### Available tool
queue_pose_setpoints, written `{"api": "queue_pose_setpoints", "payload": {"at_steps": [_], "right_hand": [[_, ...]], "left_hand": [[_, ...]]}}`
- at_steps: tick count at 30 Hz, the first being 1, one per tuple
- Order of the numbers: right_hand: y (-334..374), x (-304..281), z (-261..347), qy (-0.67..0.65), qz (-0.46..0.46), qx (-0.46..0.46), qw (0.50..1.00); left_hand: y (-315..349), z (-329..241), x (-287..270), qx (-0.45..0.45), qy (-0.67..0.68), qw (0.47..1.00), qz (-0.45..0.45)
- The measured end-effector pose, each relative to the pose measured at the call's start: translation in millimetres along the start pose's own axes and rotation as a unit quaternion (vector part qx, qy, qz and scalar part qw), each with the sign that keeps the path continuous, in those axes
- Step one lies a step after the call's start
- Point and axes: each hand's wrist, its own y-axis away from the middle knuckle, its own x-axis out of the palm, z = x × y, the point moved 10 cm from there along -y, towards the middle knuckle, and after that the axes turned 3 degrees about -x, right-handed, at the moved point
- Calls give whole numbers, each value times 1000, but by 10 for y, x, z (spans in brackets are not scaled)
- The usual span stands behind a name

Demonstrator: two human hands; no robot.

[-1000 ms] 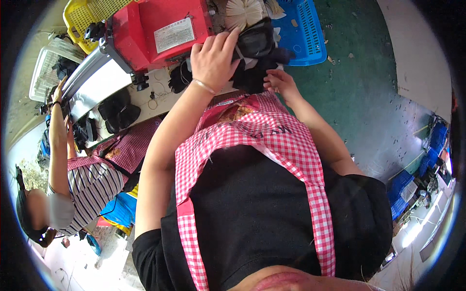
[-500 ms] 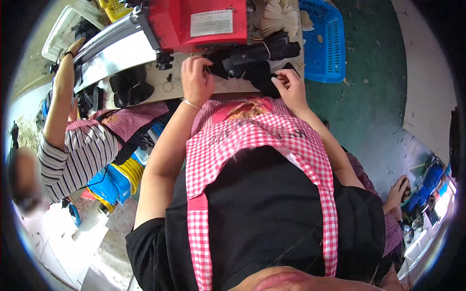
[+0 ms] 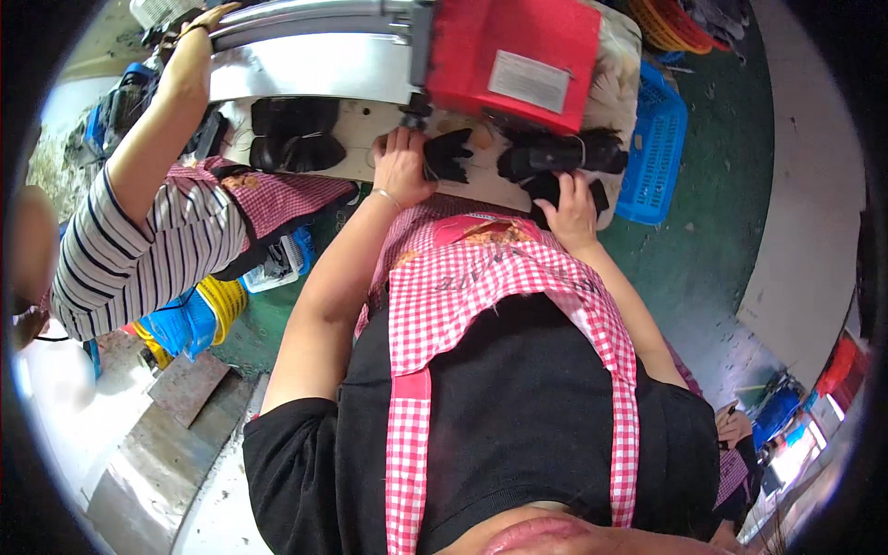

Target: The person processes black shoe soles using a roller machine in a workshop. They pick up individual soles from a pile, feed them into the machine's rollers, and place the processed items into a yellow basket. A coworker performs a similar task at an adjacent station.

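Observation:
On the pale worktop (image 3: 361, 165), my left hand (image 3: 404, 169) rests with bent fingers pressed down beside a small black piece with a jagged edge (image 3: 450, 155). Its fingertips are partly hidden, so what they hold, if anything, cannot be made out. My right hand (image 3: 572, 215) lies over a flat black piece (image 3: 597, 196) at the worktop's near edge, fingers stretched out and thumb apart. Just beyond those fingers is a black bundle (image 3: 555, 155) with a thin pale band round it.
A red machine housing (image 3: 518, 55) stands behind my hands, joined to a grey metal bar (image 3: 314, 20). Another black bundle (image 3: 294, 139) lies to the left. A co-worker's arm (image 3: 166, 134) reaches in there. At the right is a blue basket (image 3: 661, 148).
The view has shifted, so worktop and machine appear farther right. My left hand has come down onto the worktop, and my right hand has flattened with its fingers reaching toward the bundle.

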Motion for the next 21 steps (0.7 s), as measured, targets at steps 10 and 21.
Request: {"api": "queue_pose_setpoints", "payload": {"at_steps": [10,21], "right_hand": [[-152,-365,294,-39,30,-64,997],[-230,-791,632,38,46,-71,996]], "left_hand": [[-43,503,-122,-99,46,993,38],[10,367,-36,-27,170,983,58]]}}
